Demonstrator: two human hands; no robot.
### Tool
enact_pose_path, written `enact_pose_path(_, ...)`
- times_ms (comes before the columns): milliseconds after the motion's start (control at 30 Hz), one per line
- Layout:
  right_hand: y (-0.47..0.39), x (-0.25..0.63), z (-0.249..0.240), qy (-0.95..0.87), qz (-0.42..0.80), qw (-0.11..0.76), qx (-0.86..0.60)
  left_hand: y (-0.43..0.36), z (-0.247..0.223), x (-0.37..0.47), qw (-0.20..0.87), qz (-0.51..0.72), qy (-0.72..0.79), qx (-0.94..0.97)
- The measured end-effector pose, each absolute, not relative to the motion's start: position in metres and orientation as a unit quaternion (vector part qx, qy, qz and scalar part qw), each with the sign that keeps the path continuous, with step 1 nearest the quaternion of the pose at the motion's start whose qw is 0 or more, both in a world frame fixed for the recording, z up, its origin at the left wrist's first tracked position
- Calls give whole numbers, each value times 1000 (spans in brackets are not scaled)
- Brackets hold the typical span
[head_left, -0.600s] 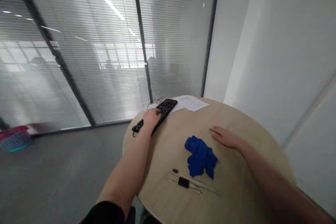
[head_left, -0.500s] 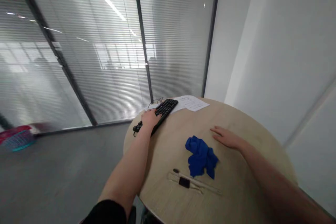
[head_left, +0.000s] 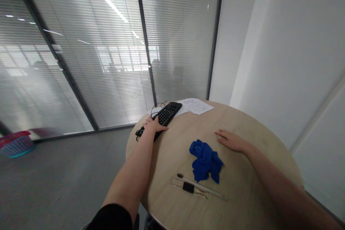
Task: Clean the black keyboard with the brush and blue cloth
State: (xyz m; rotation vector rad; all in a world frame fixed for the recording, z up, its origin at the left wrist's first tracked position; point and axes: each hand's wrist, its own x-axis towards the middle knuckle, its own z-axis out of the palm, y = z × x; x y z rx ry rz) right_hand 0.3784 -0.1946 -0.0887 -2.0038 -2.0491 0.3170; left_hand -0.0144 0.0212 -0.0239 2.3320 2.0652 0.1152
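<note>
Spread, not clenched: L hand lies across the lower-L part of the black keyboard, fingers toward its far side, thumb out past its near edge; pressure n/a (can't tell). Clock positions are for the round tabletop, 12 = far edge. Keyboard: approx. 10 to 11 o'clock, set at a slant, w/ thin cable beyond it. Change vs. prev. frames: fingers have fanned outward and the thumb has swung clear of the keys, i.e. contact now spans the keyboard's width, prob. better for steadying or shifting it than for typing. R hand: approx. 1 o'clock, palm down, fingers loosely extended, nothing held. Blue cloth: crumpled, nr. centre, between R hand and the slim rod at approx. 6 to 7 o'clock; black block w/ pale loops just beside rod. Printed papers: approx. 11 to 12 o'clock, partly beside keyboard.
</note>
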Motion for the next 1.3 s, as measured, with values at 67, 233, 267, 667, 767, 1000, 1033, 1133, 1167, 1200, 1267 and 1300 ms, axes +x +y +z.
enact_pose_path(67,-194,378,-89,-706,105,125,-690,24,-21,-15,25,22,661,749)
enact_pose_path(233,-194,377,-89,-705,95,118,-693,30,-19,-15,29,15,659,751)
enact_pose_path(267,-194,376,-89,-704,94,119,-694,30,-20,-15,26,20,658,752)
enact_pose_path(667,-195,376,-85,-707,116,133,-685,15,-19,-16,-7,85,653,752)
enact_pose_path(767,-193,376,-87,-698,126,139,-691,8,-13,-14,-10,90,650,755)
enact_pose_path(1000,-185,371,-89,-662,115,226,-705,-19,4,11,-49,126,596,791)
enact_pose_path(1033,-184,368,-88,-653,118,253,-704,-27,8,17,-55,132,584,799)
enact_pose_path(1133,-182,356,-82,-618,158,345,-688,-55,18,38,-64,153,550,819)
enact_pose_path(1167,-182,350,-80,-602,189,382,-675,-65,21,44,-58,160,533,829)
enact_pose_path(1200,-182,344,-77,-581,230,423,-656,-75,23,51,-49,167,515,839)
enact_pose_path(1267,-184,330,-72,-528,329,507,-597,-94,25,62,-46,194,471,859)
enact_pose_path(1300,-184,324,-69,-501,375,544,-559,-102,26,67,-47,207,449,868)
